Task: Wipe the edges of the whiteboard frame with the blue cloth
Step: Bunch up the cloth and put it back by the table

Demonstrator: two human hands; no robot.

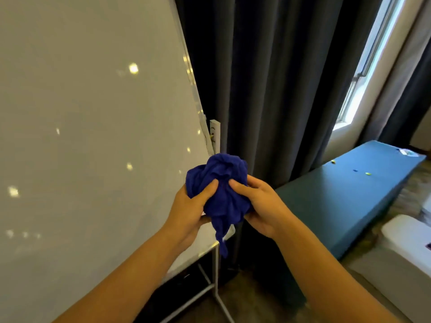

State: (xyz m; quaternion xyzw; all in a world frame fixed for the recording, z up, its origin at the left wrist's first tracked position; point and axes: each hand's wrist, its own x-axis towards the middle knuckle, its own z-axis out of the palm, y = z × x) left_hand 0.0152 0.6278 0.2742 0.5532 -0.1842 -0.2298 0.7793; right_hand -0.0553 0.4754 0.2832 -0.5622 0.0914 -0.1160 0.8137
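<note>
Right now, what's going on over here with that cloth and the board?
A person is holding a bunched-up blue cloth in both hands, the left hand and the right hand, thumbs pressed into it, a tail of cloth hanging below. They stand at the right edge of a whiteboard on a metal stand. The cloth is held in front of the board's lower right corner; whether it touches the whiteboard frame cannot be told. Dark curtains hang behind.

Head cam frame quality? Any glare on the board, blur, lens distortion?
Head view: the whiteboard carries scattered bright specular spots, with more glints along its right frame edge; the window is blown out; wide-angle bend tilts the board edge and curtain; blue cloth and both hands look slightly soft; the lower right corner is blurred.
</note>
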